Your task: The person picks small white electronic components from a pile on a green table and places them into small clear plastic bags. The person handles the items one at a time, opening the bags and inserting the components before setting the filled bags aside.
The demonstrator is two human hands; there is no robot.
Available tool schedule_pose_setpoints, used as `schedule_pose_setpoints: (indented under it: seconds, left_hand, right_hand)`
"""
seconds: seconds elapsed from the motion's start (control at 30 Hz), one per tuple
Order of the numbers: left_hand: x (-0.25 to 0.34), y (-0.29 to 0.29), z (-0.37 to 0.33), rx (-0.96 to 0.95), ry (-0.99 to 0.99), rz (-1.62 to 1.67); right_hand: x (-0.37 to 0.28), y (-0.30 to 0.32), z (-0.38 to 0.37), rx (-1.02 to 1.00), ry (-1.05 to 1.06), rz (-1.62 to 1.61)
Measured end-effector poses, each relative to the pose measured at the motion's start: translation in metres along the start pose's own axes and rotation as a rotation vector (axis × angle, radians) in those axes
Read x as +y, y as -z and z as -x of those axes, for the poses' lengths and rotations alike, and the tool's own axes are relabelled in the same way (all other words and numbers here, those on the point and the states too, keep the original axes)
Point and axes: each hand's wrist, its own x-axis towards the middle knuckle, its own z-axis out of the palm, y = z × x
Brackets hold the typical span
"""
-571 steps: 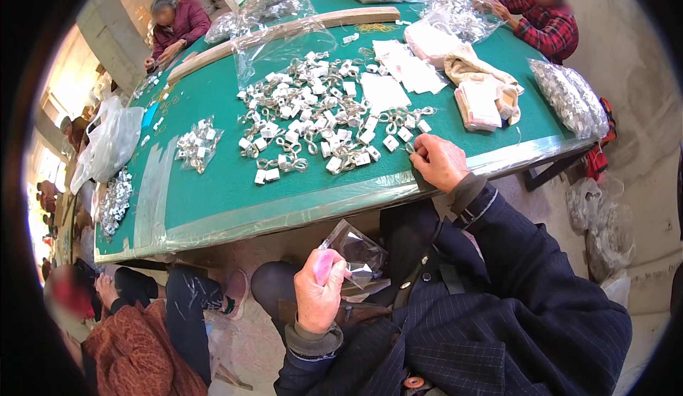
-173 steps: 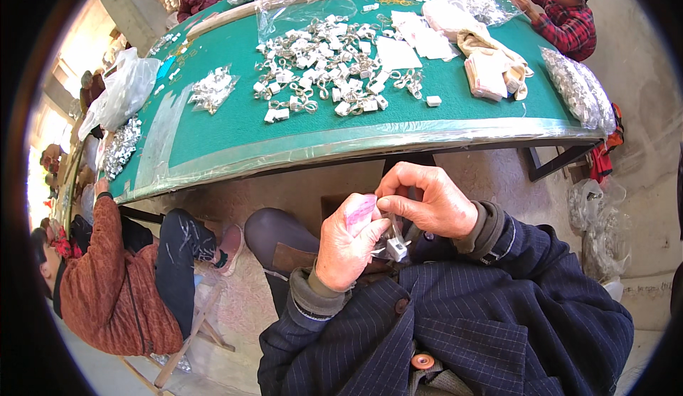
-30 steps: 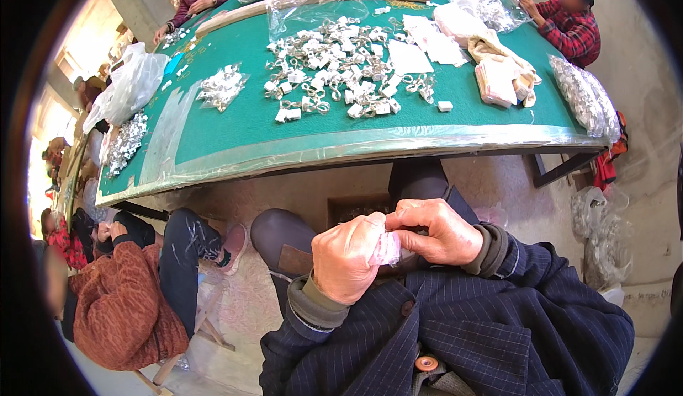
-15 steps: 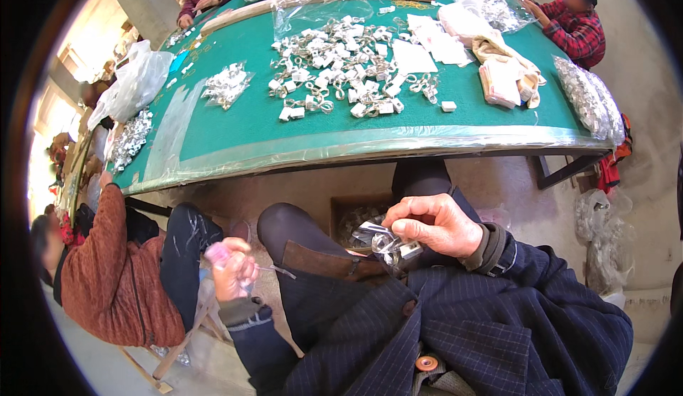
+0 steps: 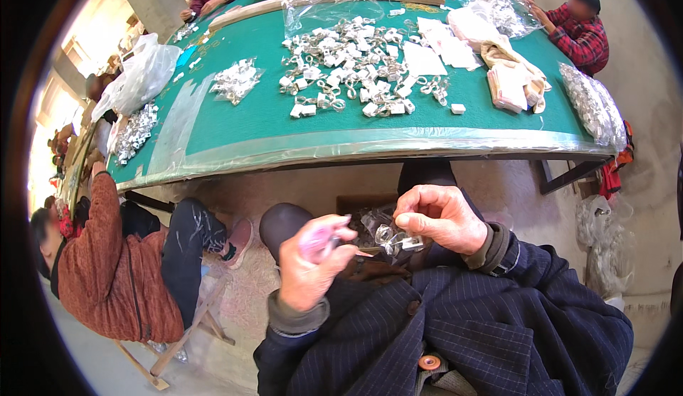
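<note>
My right hand (image 5: pixel 445 220) is held in front of my lap, thumb and fingertips pinched together on a small bunch of white and silver looped parts (image 5: pixel 393 239). The parts hang below the fingertips, and I cannot tell whether clear film wraps them. To their left, apart from them, is my left hand (image 5: pixel 311 262), smeared by motion. Its fingers curl round a small pink thing (image 5: pixel 313 243) whose kind I cannot make out. A dark tip shows by its thumb.
A green-topped table (image 5: pixel 242 136) bears a heap of white looped parts (image 5: pixel 348 65), a smaller bagged pile (image 5: pixel 237 81), and cloth gloves (image 5: pixel 509 87). Under its edge sits a brown box (image 5: pixel 348 202). A person in a brown jacket (image 5: pixel 121 268) sits close on my left; two others work across the table.
My left hand has swung right and inward, close to my right hand, still with the pink thing. The right hand has barely moved. The silver strip beside its parts no longer shows clearly.
</note>
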Motion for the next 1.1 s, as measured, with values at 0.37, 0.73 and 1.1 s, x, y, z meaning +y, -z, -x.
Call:
schedule_pose_setpoints:
  seconds: [0.37, 0.73, 1.1]
  left_hand:
    - [-0.002, -0.049, -0.008, 0.091, -0.08, 0.084]
    - [-0.017, -0.041, -0.018, 0.139, 0.035, 0.452]
    - [-0.052, 0.149, 0.053, 0.382, 0.391, -0.462]
  right_hand:
    - [0.004, 0.005, 0.007, 0.005, 0.024, -0.051]
    - [0.005, 0.025, 0.002, -0.181, 0.157, -0.009]
    - [-0.005, 0.019, -0.017, -0.195, 0.123, 0.114]
